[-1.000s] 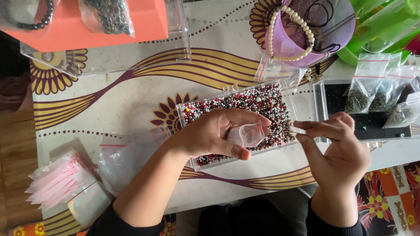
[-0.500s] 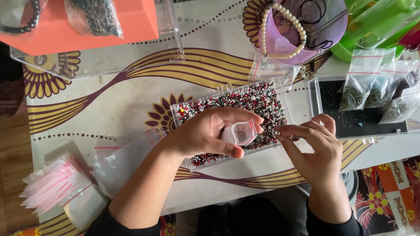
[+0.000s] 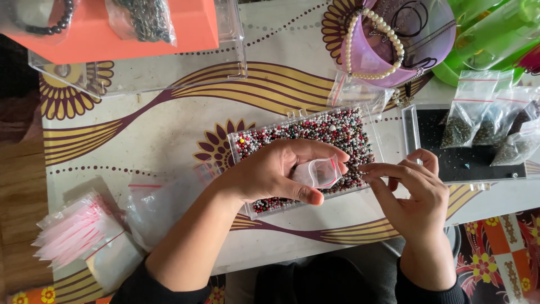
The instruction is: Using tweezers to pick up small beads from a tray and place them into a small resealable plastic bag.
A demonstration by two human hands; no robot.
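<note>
Since a moment ago, our right hand (image 3: 413,188) has moved back in toward the little clear bag (image 3: 319,171), its fingertips pinched together right at the bag's mouth. We cannot tell what they pinch. Our left hand (image 3: 275,171) grips the bag, holding it over the clear box of mixed beads (image 3: 315,132) on the table (image 3: 163,129).

Bead tray (image 3: 360,126) on patterned table (image 3: 169,129)
</note>
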